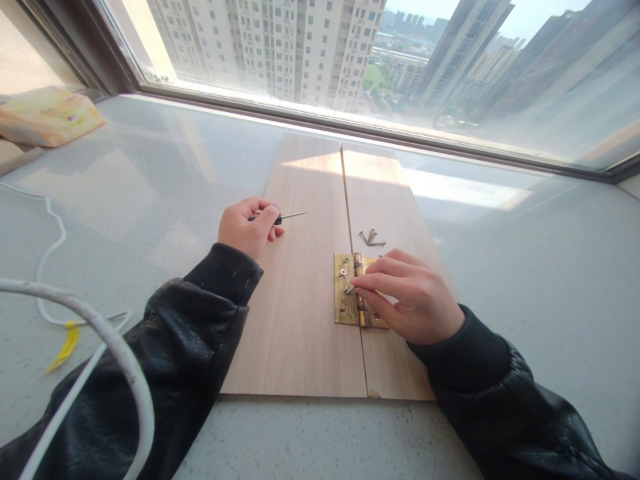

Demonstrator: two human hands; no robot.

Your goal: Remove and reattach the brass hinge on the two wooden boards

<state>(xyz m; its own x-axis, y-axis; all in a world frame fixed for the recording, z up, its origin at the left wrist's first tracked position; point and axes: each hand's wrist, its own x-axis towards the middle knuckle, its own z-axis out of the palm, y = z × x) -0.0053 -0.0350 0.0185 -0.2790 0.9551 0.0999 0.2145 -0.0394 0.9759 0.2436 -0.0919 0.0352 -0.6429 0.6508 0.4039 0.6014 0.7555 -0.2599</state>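
Observation:
A brass hinge (345,310) lies across the seam between two pale wooden boards (305,333). My right hand (413,293) pinches a small screw (349,291) between thumb and fingertips, over the hinge's left leaf. This hand hides much of the right leaf. Higher on the left leaf, a screw head (343,273) shows in a hole. My left hand (253,227) is closed round the dark handle of a screwdriver (294,215), whose thin shaft points right above the left board. Several loose screws (373,238) rest on the right board, just beyond the hinge.
The boards lie on a speckled white counter (290,433) below a window (320,73). A white cable (133,373) with a yellow tag (65,347) loops at the left, passing in front of my left sleeve. A yellowish package (53,117) sits at the far left.

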